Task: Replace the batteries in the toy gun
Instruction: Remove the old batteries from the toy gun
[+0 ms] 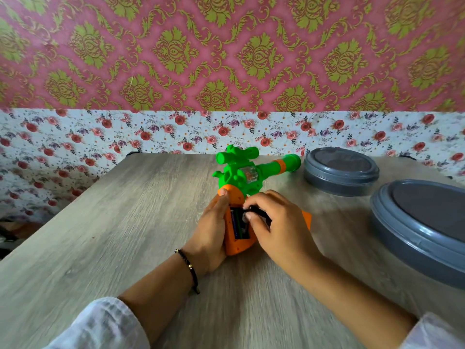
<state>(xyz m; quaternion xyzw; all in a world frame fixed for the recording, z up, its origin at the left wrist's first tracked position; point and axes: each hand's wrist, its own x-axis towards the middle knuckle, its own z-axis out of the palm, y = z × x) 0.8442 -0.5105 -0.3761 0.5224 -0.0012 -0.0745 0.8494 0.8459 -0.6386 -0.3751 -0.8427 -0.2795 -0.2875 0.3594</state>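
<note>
Two grey lidded containers (341, 171) crowd the table's (105, 222) right side.

One toy gun (247, 177), two grey containers (341, 171).

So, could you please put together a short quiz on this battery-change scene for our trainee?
1. True or false: the battery compartment in the toy gun is open.
2. Which hand steadies the gun's orange handle? A) left hand B) right hand
3. How many grey round containers sit on the table, and on which side of the gun?

Key
1. True; a battery shows inside.
2. A; the left hand holds the handle while the right hand pinches a small dark object at the compartment.
3. Two, both on the right.
</note>
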